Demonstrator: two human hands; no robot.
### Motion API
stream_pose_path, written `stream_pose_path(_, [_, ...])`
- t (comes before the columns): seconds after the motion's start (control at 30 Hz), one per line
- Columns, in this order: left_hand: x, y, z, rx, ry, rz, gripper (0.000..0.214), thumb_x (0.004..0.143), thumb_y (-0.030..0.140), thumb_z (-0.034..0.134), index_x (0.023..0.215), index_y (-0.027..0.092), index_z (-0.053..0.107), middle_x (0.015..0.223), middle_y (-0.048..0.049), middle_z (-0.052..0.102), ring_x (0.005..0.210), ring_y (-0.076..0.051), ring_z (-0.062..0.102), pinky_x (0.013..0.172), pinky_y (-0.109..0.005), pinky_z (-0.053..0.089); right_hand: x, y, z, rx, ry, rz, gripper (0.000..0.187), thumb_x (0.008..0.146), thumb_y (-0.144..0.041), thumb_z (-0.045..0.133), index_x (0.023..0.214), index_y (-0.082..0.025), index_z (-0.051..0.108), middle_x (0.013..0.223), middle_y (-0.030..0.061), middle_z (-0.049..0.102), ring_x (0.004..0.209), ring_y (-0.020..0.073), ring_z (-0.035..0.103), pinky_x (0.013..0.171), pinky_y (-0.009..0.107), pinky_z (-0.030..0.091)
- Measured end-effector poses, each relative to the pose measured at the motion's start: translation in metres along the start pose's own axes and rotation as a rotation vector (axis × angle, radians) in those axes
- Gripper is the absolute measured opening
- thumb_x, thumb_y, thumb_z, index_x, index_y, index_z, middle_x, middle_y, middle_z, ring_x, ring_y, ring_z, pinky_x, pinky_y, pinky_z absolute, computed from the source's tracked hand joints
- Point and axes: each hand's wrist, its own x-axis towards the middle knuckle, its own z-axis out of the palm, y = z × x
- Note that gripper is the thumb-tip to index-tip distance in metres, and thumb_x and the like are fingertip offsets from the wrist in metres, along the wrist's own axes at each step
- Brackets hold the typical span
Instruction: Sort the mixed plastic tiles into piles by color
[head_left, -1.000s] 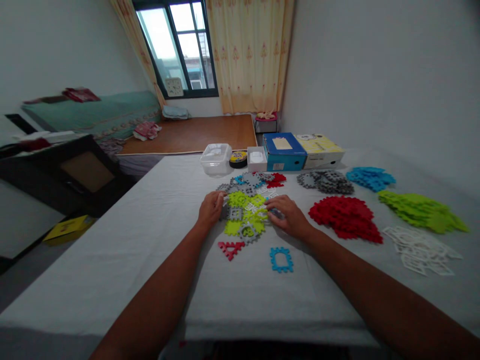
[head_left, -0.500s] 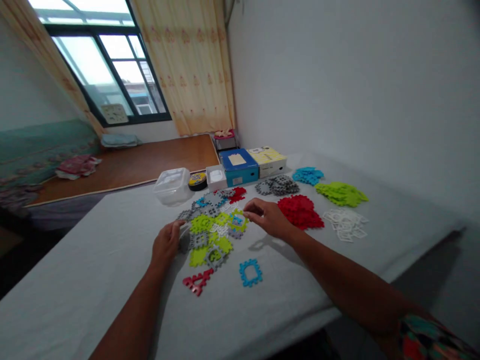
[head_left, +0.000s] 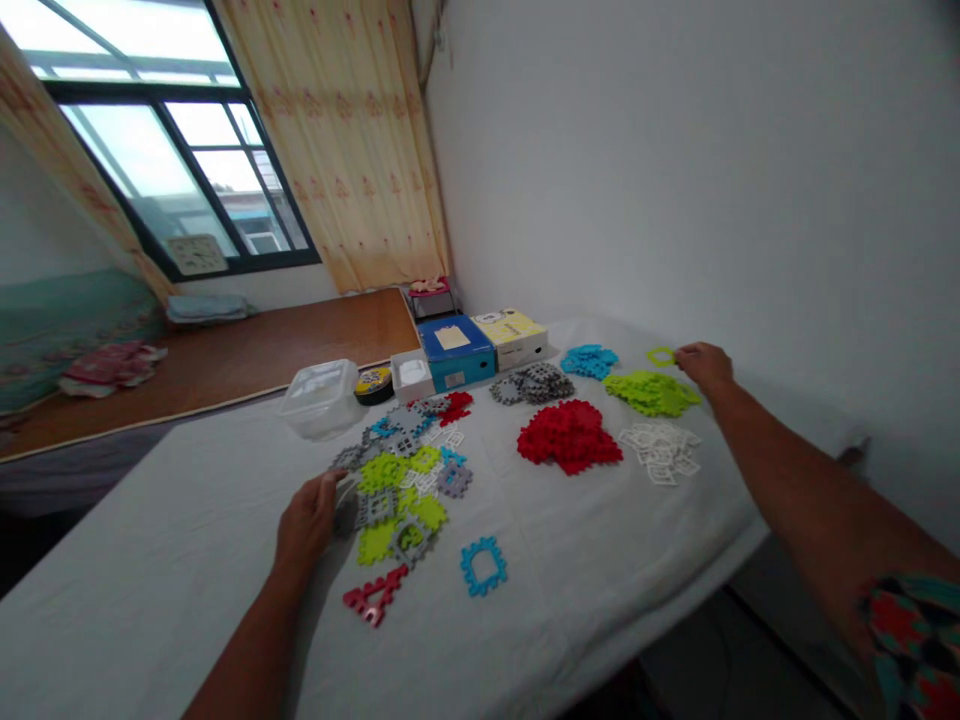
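My right hand [head_left: 703, 366] is at the far right, pinching a lime-green frame-shaped interlocking piece [head_left: 651, 358] above the lime-green pile [head_left: 651, 394]. My left hand [head_left: 306, 518] rests at the left edge of a mixed heap, fingers closed on what looks like a thin white plastic piece [head_left: 346, 479], partly hidden. In that heap lie grey pieces [head_left: 377, 508], lime-green pieces [head_left: 383, 472], white frames [head_left: 422, 480] and a few blue ones. A blue square frame [head_left: 483, 567] and a red triangular piece [head_left: 376, 596] lie nearer me on the cloth.
Sorted piles stand to the right: red [head_left: 568, 437], white [head_left: 660, 450], blue [head_left: 589, 361] and dark grey [head_left: 532, 383]. Behind are a clear plastic box [head_left: 321, 398], a round black-and-yellow tin [head_left: 373, 385], a small white box [head_left: 412, 375], a blue box [head_left: 457, 352] and a yellow-white box [head_left: 510, 337].
My right hand has lifted the lime-green frame from the mixed heap and carried it right, over the lime-green pile. My left hand stays beside the heap. The view has shifted slightly right.
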Motion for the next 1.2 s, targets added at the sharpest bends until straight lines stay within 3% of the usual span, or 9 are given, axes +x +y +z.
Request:
stream_pose_path(0.2, [-0.003,0.001,0.002,-0.012,-0.018,0.007,0.05,0.09,0.048,0.03,0.103,0.021,0.07,0.114,-0.0079,0.071,0.111,-0.025,0.062,0.099,-0.039,0.045,-0.016,0.018,0.003,-0.066,-0.027,-0.091,0.027,0.075,-0.025,0.059,0.049,-0.02,0.056,0.081,0.0234,0.067,0.083,0.0283,0.063,0.067,0.041,0.044])
stream_pose_path(0.33, [-0.006,0.003,0.004,-0.045,0.01,-0.004,0.047,0.09,0.044,0.032,0.101,0.02,0.07,0.112,-0.0089,0.072,0.109,-0.024,0.062,0.097,-0.039,0.046,-0.018,-0.002,-0.002,-0.068,-0.004,-0.134,0.019,0.077,-0.02,0.057,0.059,-0.019,0.06,0.092,0.0268,0.066,0.09,0.0312,0.064,0.072,0.046,0.044])
stream_pose_path(0.43, [-0.007,0.005,0.006,-0.086,0.03,0.02,0.043,0.091,0.042,0.035,0.099,0.02,0.071,0.109,-0.0103,0.073,0.106,-0.026,0.063,0.095,-0.042,0.047,-0.033,-0.05,0.0,-0.018,-0.012,-0.299,0.017,0.081,-0.02,0.052,0.081,-0.019,0.069,0.1,0.0238,0.066,0.087,0.031,0.065,0.075,0.048,0.046])
stream_pose_path(0.53, [-0.008,0.006,0.008,-0.111,0.04,0.07,0.042,0.092,0.042,0.036,0.097,0.02,0.072,0.105,-0.0117,0.073,0.103,-0.026,0.064,0.093,-0.044,0.048,-0.086,-0.116,0.015,0.104,-0.112,-0.604,0.022,0.083,-0.023,0.051,0.093,-0.019,0.07,0.104,0.0161,0.069,0.087,0.0255,0.065,0.082,0.041,0.048])
stream_pose_path(0.63, [-0.008,0.003,0.009,-0.111,0.039,0.094,0.044,0.093,0.044,0.035,0.098,0.021,0.072,0.103,-0.0116,0.073,0.102,-0.026,0.065,0.091,-0.044,0.049,-0.173,-0.174,0.038,0.285,-0.339,-0.894,0.025,0.085,-0.027,0.051,0.101,-0.021,0.069,0.101,0.0082,0.071,0.087,0.0214,0.065,0.082,0.037,0.051])
stream_pose_path(0.73, [-0.009,0.001,0.009,-0.101,0.042,0.09,0.044,0.093,0.043,0.035,0.099,0.021,0.072,0.104,-0.0107,0.073,0.102,-0.025,0.064,0.091,-0.043,0.049,-0.258,-0.209,0.062,0.409,-0.585,-1.207,0.025,0.087,-0.028,0.054,0.107,-0.021,0.068,0.105,0.008,0.07,0.088,0.02,0.064,0.081,0.036,0.052])
stream_pose_path(0.8, [-0.009,0.0,0.009,-0.102,0.046,0.084,0.042,0.094,0.041,0.034,0.099,0.022,0.072,0.104,-0.0097,0.073,0.102,-0.024,0.064,0.092,-0.042,0.048,-0.296,-0.221,0.078,0.422,-0.647,-1.325,0.026,0.087,-0.027,0.056,0.109,-0.022,0.068,0.107,0.0088,0.07,0.095,0.0217,0.062,0.087,0.039,0.05])
stream_pose_path(1.0, [-0.006,0.0,0.014,-0.1,0.041,0.068,0.041,0.094,0.039,0.036,0.101,0.021,0.072,0.104,-0.0102,0.072,0.102,-0.023,0.065,0.092,-0.04,0.048,-0.332,-0.224,0.11,0.398,-0.72,-1.296,0.032,0.088,-0.028,0.06,0.119,-0.02,0.065,0.113,0.0114,0.069,0.102,0.0242,0.059,0.09,0.042,0.048])
stream_pose_path(1.2, [-0.005,0.001,0.02,-0.056,-0.001,0.088,0.045,0.096,0.039,0.033,0.106,0.019,0.071,0.107,-0.0081,0.072,0.103,-0.021,0.063,0.093,-0.037,0.047,-0.341,-0.214,0.093,0.325,-0.875,-1.444,0.051,0.081,-0.041,0.071,0.127,-0.026,0.06,0.126,0.0093,0.064,0.121,0.0279,0.049,0.096,0.046,0.039])
